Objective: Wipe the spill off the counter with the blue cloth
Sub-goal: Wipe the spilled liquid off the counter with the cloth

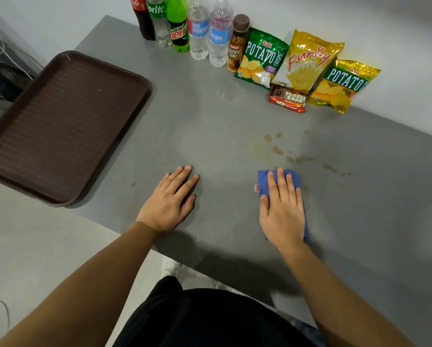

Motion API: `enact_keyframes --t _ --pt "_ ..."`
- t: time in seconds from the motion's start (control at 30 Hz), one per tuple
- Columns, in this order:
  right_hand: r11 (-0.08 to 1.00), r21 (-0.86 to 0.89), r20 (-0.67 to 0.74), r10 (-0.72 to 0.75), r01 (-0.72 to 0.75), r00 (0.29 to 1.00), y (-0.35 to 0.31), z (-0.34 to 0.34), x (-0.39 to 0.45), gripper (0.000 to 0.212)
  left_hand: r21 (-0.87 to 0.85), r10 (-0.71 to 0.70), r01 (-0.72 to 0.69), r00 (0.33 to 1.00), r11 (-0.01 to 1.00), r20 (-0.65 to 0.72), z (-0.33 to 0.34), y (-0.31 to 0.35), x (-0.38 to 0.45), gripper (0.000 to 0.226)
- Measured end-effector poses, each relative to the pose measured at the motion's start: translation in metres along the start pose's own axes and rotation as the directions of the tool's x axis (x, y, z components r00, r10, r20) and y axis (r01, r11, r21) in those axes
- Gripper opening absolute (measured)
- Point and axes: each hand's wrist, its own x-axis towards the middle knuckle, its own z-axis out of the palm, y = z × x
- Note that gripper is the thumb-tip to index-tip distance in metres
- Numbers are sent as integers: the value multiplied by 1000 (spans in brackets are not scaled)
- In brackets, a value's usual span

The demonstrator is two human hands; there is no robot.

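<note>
Here, left hand (171,196) is lying flat on the grey counter (209,126), fingers spread, gripping nothing. Right hand (282,209) is pressing palm-down on the blue cloth (263,177), fingers extended. Brown spill (277,149) is sitting just beyond the cloth.
</note>
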Motion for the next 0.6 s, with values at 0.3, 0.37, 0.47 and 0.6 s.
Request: enact_keyframes --t 0.3,0.37,0.47,0.6 --pt "997 -29 37 -70 71 997 -49 13 -52 65 3 -19 19 999 1000 29 -3 2 2 56" --pt "995 -28 61 -97 99 993 -56 11 -38 65 -5 -45 45 999 999 -2 -5 7 7 56" --pt "989 -13 93 -144 146 985 -63 7 -5 65 -50 -129 127 991 991 -28 -2 24 22 59" --pt "987 9 57 -159 159 986 -61 -2 45 64 -34 -197 198 980 980 11 13 47 48 67"
